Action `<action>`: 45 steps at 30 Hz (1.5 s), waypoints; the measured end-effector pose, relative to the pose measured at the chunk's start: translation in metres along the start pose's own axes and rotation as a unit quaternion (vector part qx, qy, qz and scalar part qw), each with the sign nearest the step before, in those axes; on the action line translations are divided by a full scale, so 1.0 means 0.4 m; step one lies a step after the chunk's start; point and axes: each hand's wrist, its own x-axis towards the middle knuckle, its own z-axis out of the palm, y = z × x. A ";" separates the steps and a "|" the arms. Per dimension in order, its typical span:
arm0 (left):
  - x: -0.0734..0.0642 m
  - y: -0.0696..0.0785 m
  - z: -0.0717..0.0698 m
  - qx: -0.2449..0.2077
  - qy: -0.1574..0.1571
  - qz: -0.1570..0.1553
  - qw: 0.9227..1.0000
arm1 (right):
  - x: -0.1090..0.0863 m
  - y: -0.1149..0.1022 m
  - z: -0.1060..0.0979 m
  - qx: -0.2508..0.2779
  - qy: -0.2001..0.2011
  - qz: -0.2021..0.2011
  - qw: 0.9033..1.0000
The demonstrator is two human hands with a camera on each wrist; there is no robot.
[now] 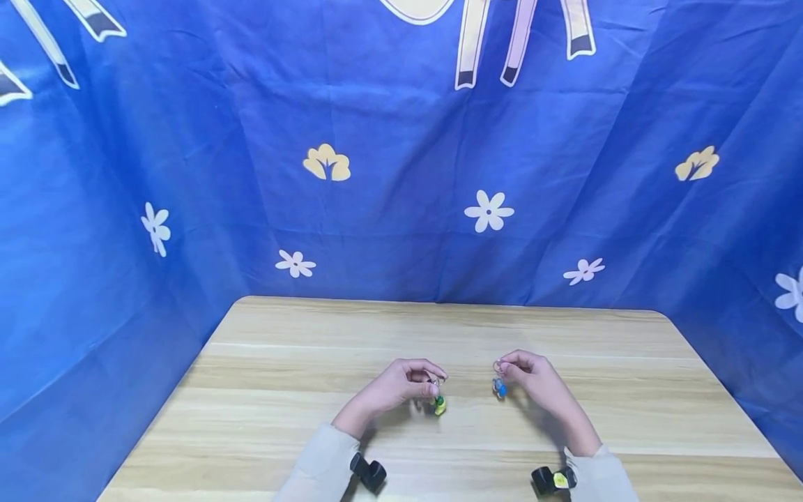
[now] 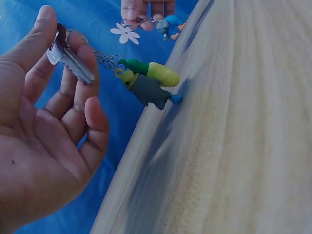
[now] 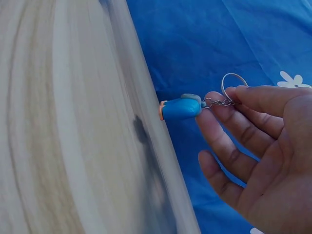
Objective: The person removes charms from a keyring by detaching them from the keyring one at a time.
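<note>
Key [image 2: 74, 63] is pinched by left hand [image 1: 398, 385]; at three o'clock, likely-light charm's [image 3: 180, 109] split ring [image 3: 224, 87] is wisely pinched by right hand [image 1: 539, 380].

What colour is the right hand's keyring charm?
The charm is mainly blue with grey and orange parts, clearest in the right wrist view.

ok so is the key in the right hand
No, the left hand holds the key, while the right hand holds a ring with a blue charm.
</note>
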 end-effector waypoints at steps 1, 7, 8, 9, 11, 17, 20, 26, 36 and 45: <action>0.000 0.000 0.000 -0.004 -0.004 -0.002 1.000 | 0.000 0.002 -0.001 0.001 -0.001 0.001 1.000; -0.004 0.000 0.001 -0.020 -0.018 -0.009 1.000 | 0.001 0.010 -0.005 0.011 -0.016 0.008 1.000; -0.004 0.001 0.001 -0.022 -0.019 -0.010 1.000 | 0.001 0.013 -0.005 0.013 -0.018 0.007 1.000; -0.005 0.003 0.003 -0.025 -0.019 -0.013 0.999 | 0.001 0.015 -0.006 0.017 -0.022 0.007 1.000; -0.003 0.004 0.005 -0.028 -0.018 -0.017 0.999 | 0.001 0.018 -0.007 0.023 -0.026 0.005 0.999; 0.000 0.003 0.007 -0.027 -0.011 -0.029 0.999 | 0.004 0.025 -0.008 0.025 -0.023 0.014 0.999; 0.000 0.005 0.003 -0.013 -0.003 -0.039 0.999 | 0.007 0.027 -0.008 0.026 -0.016 0.021 0.999; 0.002 0.008 0.003 0.001 0.006 -0.048 0.999 | 0.008 0.027 -0.008 0.020 -0.005 0.027 0.999; 0.001 0.010 -0.004 -0.023 -0.004 -0.045 0.999 | 0.013 0.035 -0.010 0.030 0.014 0.032 0.999; -0.004 0.015 -0.003 -0.044 -0.007 -0.043 0.998 | 0.028 0.049 -0.010 0.041 0.008 0.048 0.998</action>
